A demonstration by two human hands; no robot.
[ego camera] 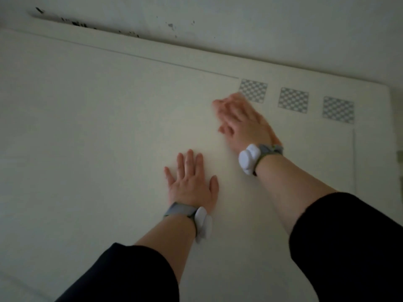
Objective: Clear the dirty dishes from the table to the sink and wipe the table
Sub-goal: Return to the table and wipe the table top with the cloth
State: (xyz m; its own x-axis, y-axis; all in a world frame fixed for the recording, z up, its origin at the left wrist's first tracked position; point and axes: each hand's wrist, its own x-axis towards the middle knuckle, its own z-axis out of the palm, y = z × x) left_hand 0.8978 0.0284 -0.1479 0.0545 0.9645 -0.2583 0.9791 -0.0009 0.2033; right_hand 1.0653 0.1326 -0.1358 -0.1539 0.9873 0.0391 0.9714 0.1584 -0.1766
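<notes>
— The hands, how do they lie?

— Both flat, palms down, fingers straight, holding nothing. The left hand (192, 182) presses the pale tabletop (87, 149) near the middle of the view, fingers slightly spread. The right hand (244, 120) is farther out and to the right, blurred, but it looks flat as well.

— What sits closest to them?

— A white device on a grey band on each wrist, then dark sleeves (349, 247) pushed up the forearms. The right fingertips touch or overlap the nearest corner of the first checkered square (253, 90); two more squares (293, 100) follow in a row to the right, each apart from the next.

— And the edges?

— The far edge runs slantwise against the wall (261, 29), from upper left down to a corner at the upper right. A thin seam parallels it, ending at the first square. Another thin line drops down the right side, just inside the right edge.

— Room to move?

— A broad bare stretch of tabletop lies left of the left hand, right out to the frame. The wall carries dark marks (76, 23) above the far edge.
</notes>
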